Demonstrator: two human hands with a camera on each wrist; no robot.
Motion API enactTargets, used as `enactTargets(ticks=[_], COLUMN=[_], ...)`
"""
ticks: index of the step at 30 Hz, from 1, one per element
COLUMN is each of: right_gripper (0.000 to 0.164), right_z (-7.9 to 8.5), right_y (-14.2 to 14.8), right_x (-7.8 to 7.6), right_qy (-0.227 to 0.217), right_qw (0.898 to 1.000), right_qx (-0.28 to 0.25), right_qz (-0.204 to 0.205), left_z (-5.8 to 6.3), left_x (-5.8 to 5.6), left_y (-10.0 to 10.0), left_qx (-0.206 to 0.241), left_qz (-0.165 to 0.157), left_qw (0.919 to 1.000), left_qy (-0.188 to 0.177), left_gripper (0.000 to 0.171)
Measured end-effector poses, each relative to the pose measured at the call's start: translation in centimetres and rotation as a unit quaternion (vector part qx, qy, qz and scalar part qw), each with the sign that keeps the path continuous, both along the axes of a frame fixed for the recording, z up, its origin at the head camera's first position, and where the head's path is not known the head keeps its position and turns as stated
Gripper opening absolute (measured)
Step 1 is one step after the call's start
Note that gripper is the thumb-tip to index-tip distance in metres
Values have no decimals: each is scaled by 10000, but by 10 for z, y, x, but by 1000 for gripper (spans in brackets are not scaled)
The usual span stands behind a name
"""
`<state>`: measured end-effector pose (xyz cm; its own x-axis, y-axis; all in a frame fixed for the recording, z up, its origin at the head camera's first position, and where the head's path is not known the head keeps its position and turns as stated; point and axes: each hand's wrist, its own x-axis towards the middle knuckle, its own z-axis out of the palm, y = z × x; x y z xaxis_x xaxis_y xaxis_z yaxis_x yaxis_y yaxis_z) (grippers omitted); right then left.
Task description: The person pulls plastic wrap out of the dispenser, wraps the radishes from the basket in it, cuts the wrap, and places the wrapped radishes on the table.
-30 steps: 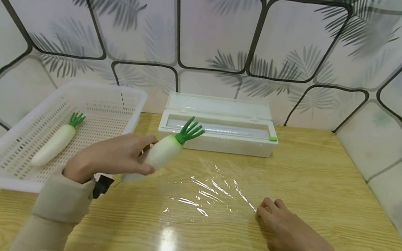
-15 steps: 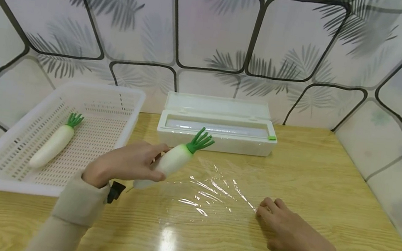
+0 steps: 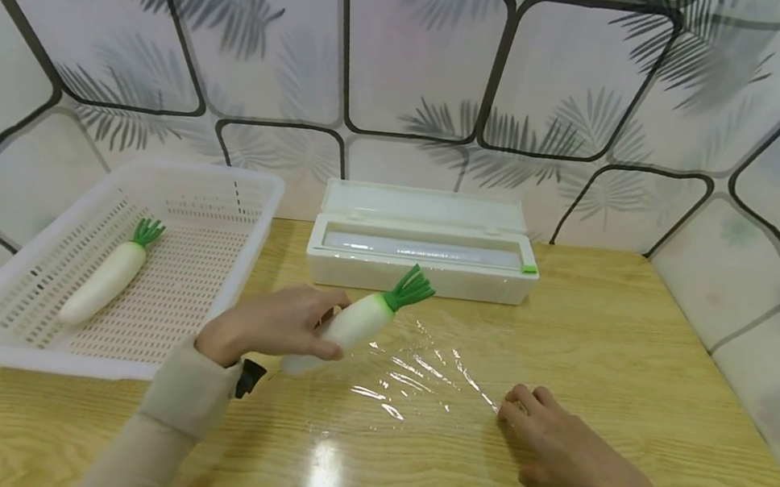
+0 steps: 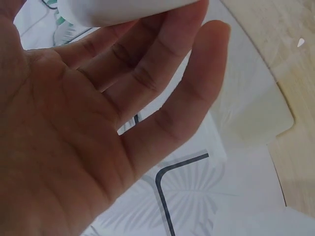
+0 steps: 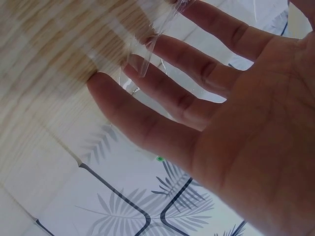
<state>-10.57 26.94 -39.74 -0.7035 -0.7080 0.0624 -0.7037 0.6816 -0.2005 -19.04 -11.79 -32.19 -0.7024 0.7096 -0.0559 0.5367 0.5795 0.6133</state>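
My left hand (image 3: 285, 324) grips a white radish (image 3: 358, 321) with a green top, holding it tilted over the left part of a transparent sheet of plastic wrap (image 3: 418, 369). In the left wrist view the fingers (image 4: 147, 73) lie against the radish (image 4: 113, 12). At the right corner of the sheet, my right hand (image 3: 562, 451) rests with its fingertips on the film. The right wrist view shows those fingers (image 5: 182, 96) fairly straight, a folded strip of the wrap (image 5: 142, 64) at their tips. The thumb stands apart from the fingertips in the head view.
A white perforated basket (image 3: 240, 274) with a second radish (image 3: 107, 282) stands at the left. Behind the film sits a white plastic-wrap dispenser (image 3: 422, 280), its lid up and a roll inside. A patterned wall (image 3: 420, 60) encloses the wooden table (image 3: 641, 339).
My left hand has carried the radish rightward and slightly toward me, from beside the basket to over the film. The right hand has stayed in place at the film's corner.
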Motion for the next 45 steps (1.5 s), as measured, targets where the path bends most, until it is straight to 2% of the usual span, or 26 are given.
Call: enactTargets(ticks=[7,15,22,33,40,45], right_gripper=[64,62,62,63,62,63], right_z=[0,1,0,-1,-1,1], right_y=[1,1,1,0,1,1], right_x=[0,0,-1,-1,0,0], right_qy=[-61,-278,-179,9,-53,-203], right_qw=[10000,9995,9997,10000,10000,9997], right_qx=[12,161,118,48,66,145], right_qz=[-20,-74,-91,-12,-25,-45], left_z=[-10,-19,-26,-34,-39,-41], left_x=[-4,-8,-11,-13,-12,-14], left_y=[8,20,30,46,57,63], left_qx=[35,31,-16,-322,-469,-617], left_qz=[-176,-278,-384,-432,-388,-447], left_qw=[9995,9996,9992,9977,9977,9960], left_qy=[245,74,138,409,299,456], left_gripper=[47,48,49,51,51,46])
